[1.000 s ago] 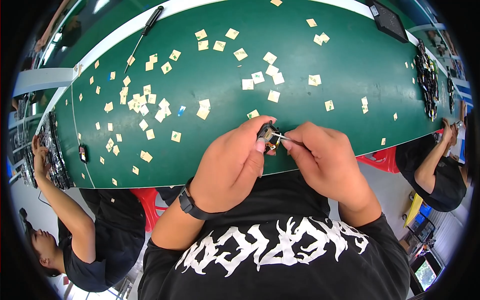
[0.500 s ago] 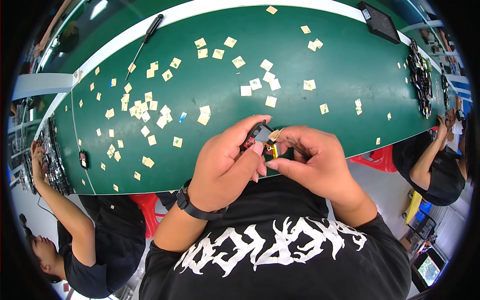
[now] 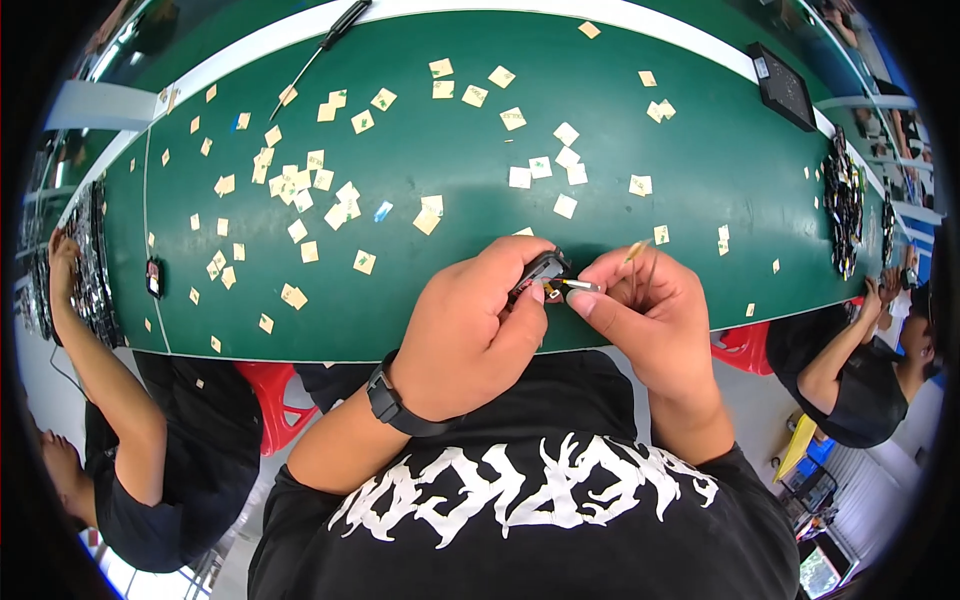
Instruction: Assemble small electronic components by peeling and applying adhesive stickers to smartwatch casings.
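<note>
My left hand is closed round a small black electronic device, its inside partly showing with a bit of red near the thumb. My right hand pinches a small flat silvery part between thumb and fingers, right beside the device. Thin wires seem to run from that part into the casing. From the fingers of the same hand a slim pointed tool, perhaps tweezers, sticks up, with a tan scrap by its tip. My fingers hide much of the device.
Many cream paper squares lie scattered over the green table. A screwdriver and a black tray are at the far edge. Dark parts are heaped at the right and left, where co-workers' hands reach.
The silvery part has turned from upright, yellow edge showing, to lying nearly level beside the device. My right fingers have shifted, and the tan scrap now stands above them. The whole view has swung slightly.
</note>
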The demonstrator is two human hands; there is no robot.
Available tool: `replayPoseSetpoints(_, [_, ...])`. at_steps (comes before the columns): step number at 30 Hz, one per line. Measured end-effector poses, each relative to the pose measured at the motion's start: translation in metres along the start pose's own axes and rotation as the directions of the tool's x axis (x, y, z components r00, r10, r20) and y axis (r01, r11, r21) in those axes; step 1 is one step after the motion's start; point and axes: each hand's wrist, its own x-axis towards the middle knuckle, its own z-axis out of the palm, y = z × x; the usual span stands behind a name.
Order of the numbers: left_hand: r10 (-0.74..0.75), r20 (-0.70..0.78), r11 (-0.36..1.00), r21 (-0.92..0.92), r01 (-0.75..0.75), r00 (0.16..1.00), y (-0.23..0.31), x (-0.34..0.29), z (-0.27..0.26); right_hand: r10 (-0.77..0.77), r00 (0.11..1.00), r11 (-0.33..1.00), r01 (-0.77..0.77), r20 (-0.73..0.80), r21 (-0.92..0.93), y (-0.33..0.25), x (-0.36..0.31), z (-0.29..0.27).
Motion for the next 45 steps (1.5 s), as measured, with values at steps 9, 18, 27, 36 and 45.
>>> replayPoseSetpoints(9, [0.115, -0.043, 0.99, 0.082, -0.111, 0.992, -0.001, 0.001, 0.005, -0.239, 0.968, 0.922, 0.201, -0.078, -0.331, 0.002, -0.001, 0.014])
replayPoseSetpoints(18, [0.196, -0.042, 0.977, 0.098, -0.191, 0.98, -0.006, -0.001, 0.005, -0.242, 0.97, 0.903, 0.22, -0.013, -0.368, -0.001, 0.005, 0.016])
replayPoseSetpoints(27, [0.24, -0.015, 0.967, 0.088, -0.238, 0.971, -0.011, -0.001, -0.001, -0.134, 0.983, 0.92, 0.077, -0.125, -0.384, -0.004, 0.013, 0.015])
replayPoseSetpoints(36, [0.239, 0.101, 0.968, 0.059, -0.245, 0.966, -0.008, -0.003, -0.009, 0.082, 0.993, 0.958, -0.056, 0.08, -0.283, -0.02, 0.033, 0.007])
replayPoseSetpoints(45, [-0.126, 0.03, 0.759, -0.64, 0.116, 0.992, -0.001, -0.004, -0.014, -0.002, 0.999, 1.0, 0.001, 0.044, 0.03, -0.02, 0.003, 0.007])
